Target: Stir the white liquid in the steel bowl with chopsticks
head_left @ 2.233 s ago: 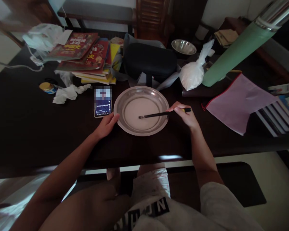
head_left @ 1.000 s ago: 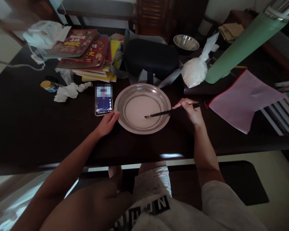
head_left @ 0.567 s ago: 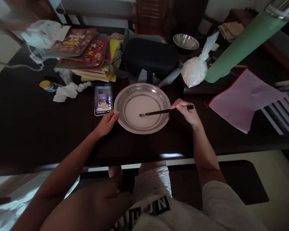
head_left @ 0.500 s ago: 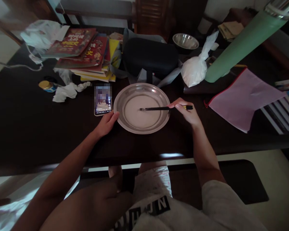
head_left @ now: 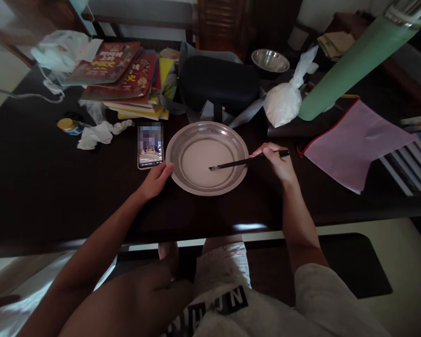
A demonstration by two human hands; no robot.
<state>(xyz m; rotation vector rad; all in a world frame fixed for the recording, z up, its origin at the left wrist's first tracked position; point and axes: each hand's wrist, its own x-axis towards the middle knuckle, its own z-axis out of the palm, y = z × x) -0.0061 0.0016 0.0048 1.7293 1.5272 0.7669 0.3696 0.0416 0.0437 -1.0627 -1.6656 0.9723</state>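
Note:
A round metal basin (head_left: 176, 140) stands on the dark table, with a whitish liquid (head_left: 199, 161) covering its bottom. My left hand (head_left: 157, 179) grips the basin's left rim, the thumb over the edge and the other fingers mostly hidden. In my right hand (head_left: 279, 164), closed at the basin's right side, are black chopsticks (head_left: 233, 163) with gold marks near the upper end. They slope over the right rim, and their whitened tips touch the liquid near the middle. A phone (head_left: 150, 146) with a lit screen lies just left of the basin.
Behind the basin sits a black case (head_left: 219, 84). A tied bag of white powder (head_left: 283, 104) and a green cylinder (head_left: 358, 65) stand to the right, near a pink pouch (head_left: 358, 145). Books (head_left: 119, 75), crumpled tissue (head_left: 97, 135) and a gold-lidded jar (head_left: 69, 125) occupy the left.
My right hand has shifted slightly right, and the chopstick tips have moved right and toward me in the liquid. My left hand stays on the rim.

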